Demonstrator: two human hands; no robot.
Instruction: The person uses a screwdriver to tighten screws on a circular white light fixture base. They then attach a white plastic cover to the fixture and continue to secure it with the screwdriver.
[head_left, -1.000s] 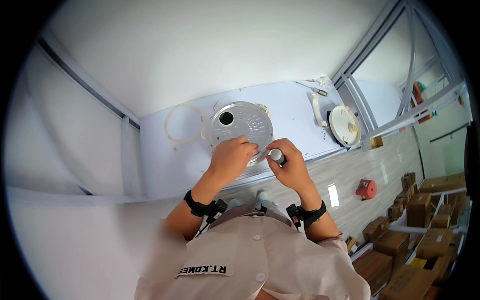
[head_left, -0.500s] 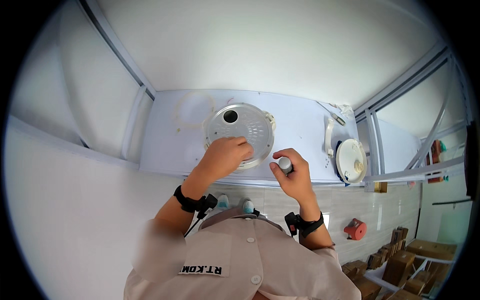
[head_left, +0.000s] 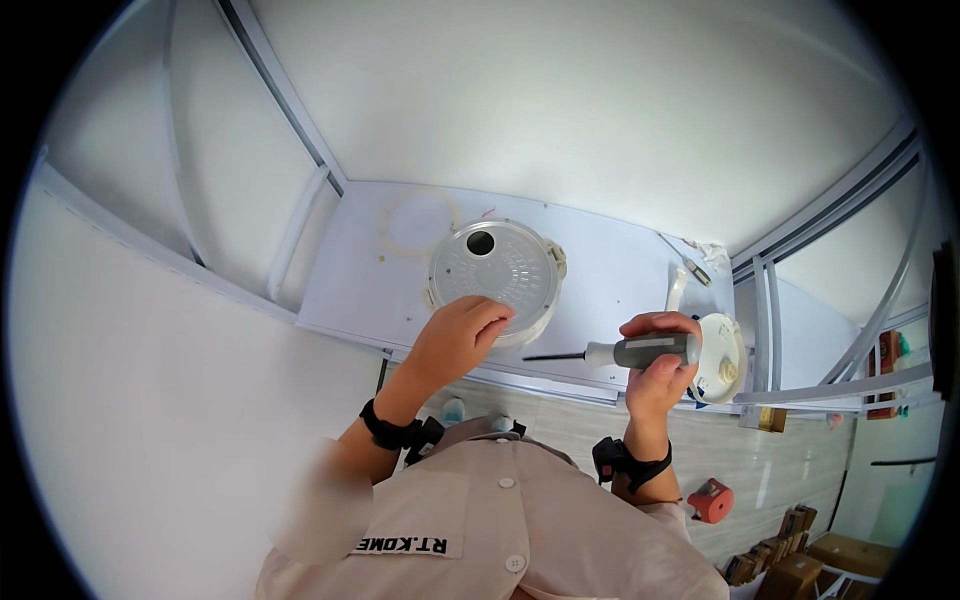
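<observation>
On the white table stands a round appliance with a silver metal plate [head_left: 530, 270] on top; a dark round hole [head_left: 481, 243] opens near its far left side. My left hand [head_left: 465, 335] rests at the plate's near edge, fingers curled and pressed together; what they hold, if anything, is hidden. My right hand [head_left: 660, 375] grips a screwdriver [head_left: 648, 351] by its grey handle. It lies level in the air, its dark shaft pointing left toward the appliance, apart from it.
A cream round lid [head_left: 720, 350] lies at the table's right end, beside a white handle piece [head_left: 676, 288]. Behind them is another screwdriver [head_left: 697, 271]. A pale ring [head_left: 385, 222] lies at the far left. A red stool [head_left: 711, 500] stands on the floor.
My right hand has moved right and turned, so the screwdriver now points left, away from the appliance's edge. My left hand stays at the plate. The whole view has shifted slightly.
</observation>
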